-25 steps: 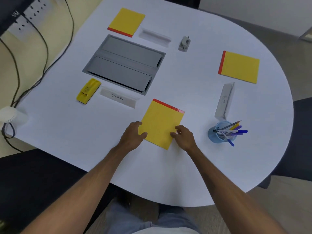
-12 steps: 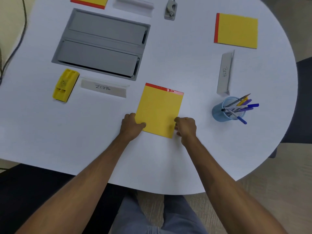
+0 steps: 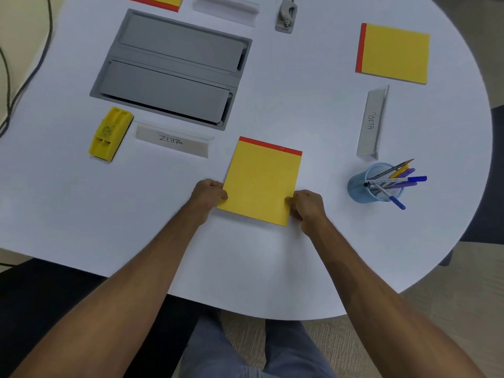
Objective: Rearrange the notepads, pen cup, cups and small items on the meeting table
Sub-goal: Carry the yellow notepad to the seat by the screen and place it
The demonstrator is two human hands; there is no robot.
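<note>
Two hands hold the near notepad (image 3: pixel 263 184), one at each side of its closest end. The left hand (image 3: pixel 208 192) has its fingers curled at the pad's left edge near the corner. The right hand (image 3: pixel 306 204) is curled the same way at the right near corner. Each seems to pinch the edge, though the fingertips under the pad are hidden.

The pad lies flat on the white surface (image 3: pixel 81 214), straight ahead of the person and between the two wrists, so neither arm is nearer to it. Its long axis runs away from the body, with the red binding strip at the far end. That far end leans slightly to the person's right, so the pad is not quite square to the surface's near rim.

Judging by this, the coming move is a small twist or slide to line it up, and the two-sided grip suits that. The ZEBRA name plate (image 3: pixel 173 141) sits just beyond it to the left. The pen cup (image 3: pixel 376 184), leaning pens and all, stands well apart to the right, below the BETA name plate (image 3: pixel 372 121). A second notepad (image 3: pixel 394 53) lies far right.
</note>
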